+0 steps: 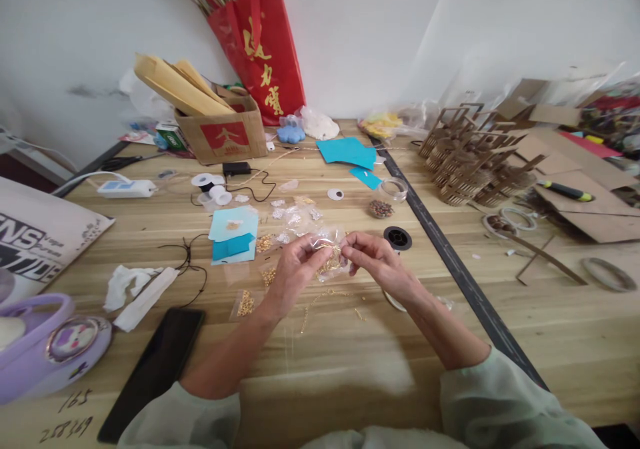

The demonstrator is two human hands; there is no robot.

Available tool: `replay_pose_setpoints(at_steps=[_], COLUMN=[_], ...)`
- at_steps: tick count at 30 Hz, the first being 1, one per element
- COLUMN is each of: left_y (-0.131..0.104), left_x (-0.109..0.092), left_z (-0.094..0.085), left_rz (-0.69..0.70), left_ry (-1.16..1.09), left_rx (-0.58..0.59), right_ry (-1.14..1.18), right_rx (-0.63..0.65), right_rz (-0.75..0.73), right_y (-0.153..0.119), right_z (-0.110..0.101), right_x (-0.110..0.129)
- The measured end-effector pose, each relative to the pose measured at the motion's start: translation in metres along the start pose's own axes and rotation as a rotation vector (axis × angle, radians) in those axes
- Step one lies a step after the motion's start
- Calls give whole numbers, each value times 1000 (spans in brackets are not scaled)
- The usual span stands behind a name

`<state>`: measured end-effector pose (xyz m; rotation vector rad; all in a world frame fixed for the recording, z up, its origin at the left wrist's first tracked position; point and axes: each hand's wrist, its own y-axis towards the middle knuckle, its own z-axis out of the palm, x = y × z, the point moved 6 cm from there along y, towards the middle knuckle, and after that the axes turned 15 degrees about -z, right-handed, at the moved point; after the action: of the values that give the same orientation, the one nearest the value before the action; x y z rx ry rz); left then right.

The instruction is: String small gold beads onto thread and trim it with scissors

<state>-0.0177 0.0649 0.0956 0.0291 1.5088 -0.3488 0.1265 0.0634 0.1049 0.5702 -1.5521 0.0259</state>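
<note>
Over the middle of the wooden table, my left hand (pixel 300 266) is closed on a small clear plastic bag (pixel 333 272) with thin gold-coloured pieces inside. From the other side my right hand (pixel 373 256) pinches at the bag's opening; what lies between its fingertips is too small to make out. On the table just below the hands is a fine gold chain (pixel 320 296), with a short chain piece (pixel 360 314) to its right. Small bags of gold beads (pixel 245 302) lie left of my left hand, and several more clear bags (pixel 300 216) lie beyond it.
A black phone (pixel 155 369) and a purple object (pixel 55 342) lie at the near left. Blue cards (pixel 233 246), a black spool (pixel 398 237) and a bowl of brown beads (pixel 381 209) surround the work area. Bamboo baskets (pixel 465 162) and a cutter (pixel 565 190) are at right.
</note>
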Motion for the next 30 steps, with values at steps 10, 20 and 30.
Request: replay_pose_setpoints(at_steps=[10,20,30], left_y=[0,-2,1], left_x=[-1,-7,-6], left_z=[0,0,0], left_rz=[-36,-20,-33], left_ry=[10,43,-17], left_rx=[-34,-56,-50], right_ry=[-147,-139,-132], right_rx=[-21,-39,-40], right_rz=[-73,-51,-50], right_y=[-2,-3,-3], right_z=[-2,-3,-3], right_x=[3,2,-3])
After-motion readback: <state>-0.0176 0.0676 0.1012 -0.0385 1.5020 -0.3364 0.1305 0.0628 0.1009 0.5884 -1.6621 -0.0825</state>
